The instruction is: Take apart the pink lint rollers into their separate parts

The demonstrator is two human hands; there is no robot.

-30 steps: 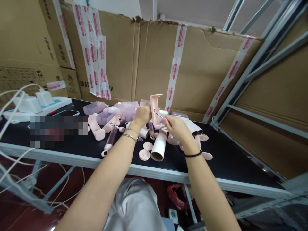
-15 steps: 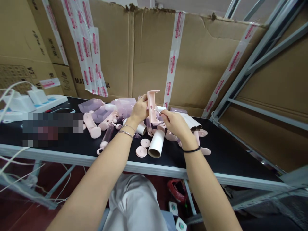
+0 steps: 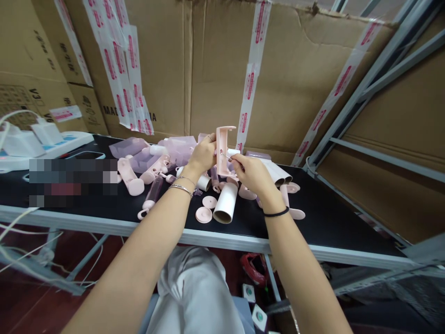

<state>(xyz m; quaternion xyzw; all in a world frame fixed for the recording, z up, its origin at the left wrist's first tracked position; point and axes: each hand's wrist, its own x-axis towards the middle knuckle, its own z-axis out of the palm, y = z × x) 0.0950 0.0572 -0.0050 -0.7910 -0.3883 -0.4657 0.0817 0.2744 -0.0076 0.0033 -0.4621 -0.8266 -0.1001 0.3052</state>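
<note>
In the closed grip of the left hand (image 3: 204,155), a pink bracket (image 3: 222,163) is held upright above the bench (image 3: 330,225). A thin metal tool (image 3: 228,158) is pinched in the right hand (image 3: 249,172), its tip apparently at the bracket's inner face, though too small to be sure. Below, a white tube (image 3: 226,202) and two pink discs (image 3: 203,215) are seen lying near the bench's front edge.

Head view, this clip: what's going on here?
A person holds a pink bracket-shaped part upright above the table in the left hand. The right hand grips a thin metal tool, pointed at the part's hollow side; whether its tip touches is too small to tell. Below the hands lie a white tube, open end toward the person, and two pink discs beside it, among other pink and purple pieces.
</note>
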